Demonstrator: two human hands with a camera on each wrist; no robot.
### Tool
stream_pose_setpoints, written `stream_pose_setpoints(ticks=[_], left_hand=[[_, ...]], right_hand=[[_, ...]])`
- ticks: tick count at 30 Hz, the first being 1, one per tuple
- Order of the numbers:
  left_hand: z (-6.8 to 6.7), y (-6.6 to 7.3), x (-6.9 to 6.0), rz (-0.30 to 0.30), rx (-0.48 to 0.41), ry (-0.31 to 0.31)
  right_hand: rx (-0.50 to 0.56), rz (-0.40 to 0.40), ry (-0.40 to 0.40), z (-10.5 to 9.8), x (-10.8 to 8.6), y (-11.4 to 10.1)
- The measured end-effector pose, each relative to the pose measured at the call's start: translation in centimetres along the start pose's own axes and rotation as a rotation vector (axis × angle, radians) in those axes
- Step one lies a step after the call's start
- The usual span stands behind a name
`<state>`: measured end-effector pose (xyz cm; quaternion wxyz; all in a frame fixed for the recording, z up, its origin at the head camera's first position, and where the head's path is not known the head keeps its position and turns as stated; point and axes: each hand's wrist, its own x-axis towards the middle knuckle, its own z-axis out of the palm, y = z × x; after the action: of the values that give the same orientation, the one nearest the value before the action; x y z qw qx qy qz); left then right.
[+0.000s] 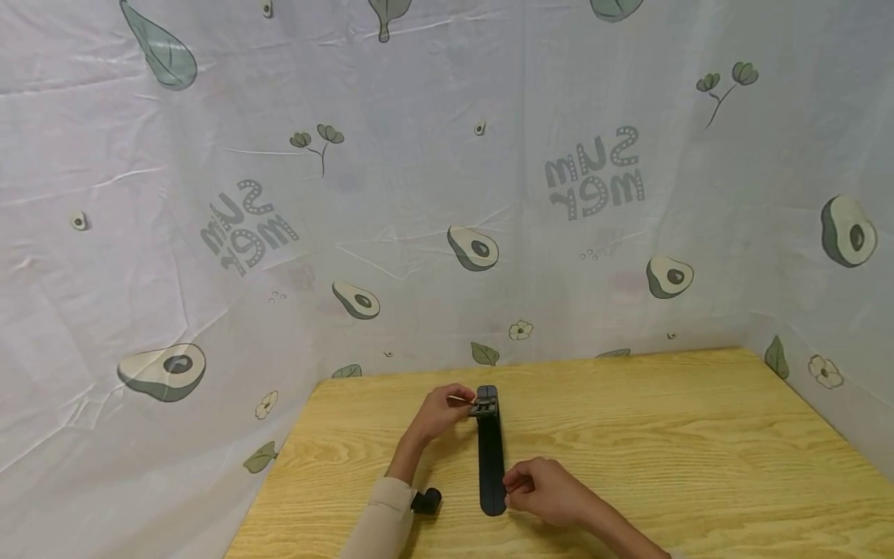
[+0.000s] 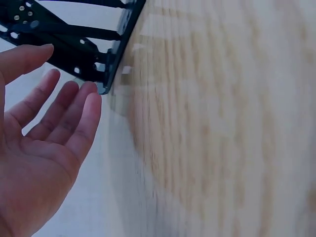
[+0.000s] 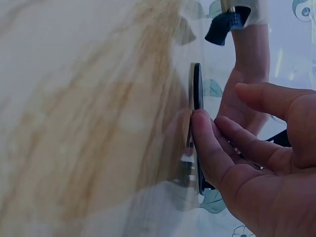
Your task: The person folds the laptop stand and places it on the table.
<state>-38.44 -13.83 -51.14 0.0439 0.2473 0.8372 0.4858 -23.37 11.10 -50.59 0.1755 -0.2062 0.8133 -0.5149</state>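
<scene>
A black folding metal stand (image 1: 492, 466) lies lengthwise on the table, with a long flat base rounded at its ends and a raised part at the far end. In the left wrist view its frame (image 2: 74, 29) shows bars and round holes. My left hand (image 1: 440, 411) is at the raised far end, fingers loosely extended and a gap between thumb and fingers. At the near end, my right hand (image 1: 548, 491) has its fingertips against the right side of the base. The right wrist view shows those relaxed fingers beside the thin base edge (image 3: 198, 84), with the thumb apart.
The stand is on a wood-grain table (image 1: 670, 450). Behind and beside the table hangs a pale curtain (image 1: 419, 186) printed with avocados, leaves and letters. A black wrist device (image 1: 427, 501) sits at my left cuff, close to the table.
</scene>
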Motion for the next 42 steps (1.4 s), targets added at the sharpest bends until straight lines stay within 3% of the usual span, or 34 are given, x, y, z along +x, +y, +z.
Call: stream_pose_setpoints(ticks=[4,11,17,22,25,29,33,36,42], left_hand=[[-0.6,0.1,-1.0,-0.007,-0.039,0.032],[-1.2,0.6,-2.6,0.019,-0.068,0.037],[-0.9,1.2,-3.3,0.073,-0.072,0.014],[-0.7,1.5,-3.2,0.093,-0.093,0.023],[-0.5,1.6,-2.9,0.108,-0.115,0.018],[-0.2,1.7,-2.1,0.129,-0.150,0.003],[0.2,1.7,-1.4,0.139,-0.172,-0.047],[0.4,1.6,-0.9,0.135,-0.178,-0.059],[0.5,1.3,-1.3,0.108,-0.197,-0.027]], right_hand=[[-0.004,-0.019,0.034,-0.2,0.1,0.0],[-0.123,-0.073,0.113,-1.4,0.8,-0.1],[-0.291,-0.109,0.312,-2.7,2.4,-0.6],[-0.319,-0.159,0.430,-3.7,4.5,-1.2],[-0.276,-0.180,0.435,-4.1,5.6,-1.5],[-0.223,-0.222,0.374,-4.2,6.8,-1.3],[-0.266,-0.264,0.325,-3.9,7.8,-0.6],[-0.334,-0.287,0.361,-3.7,8.3,-0.3],[-0.390,-0.325,0.442,-3.0,8.5,0.0]])
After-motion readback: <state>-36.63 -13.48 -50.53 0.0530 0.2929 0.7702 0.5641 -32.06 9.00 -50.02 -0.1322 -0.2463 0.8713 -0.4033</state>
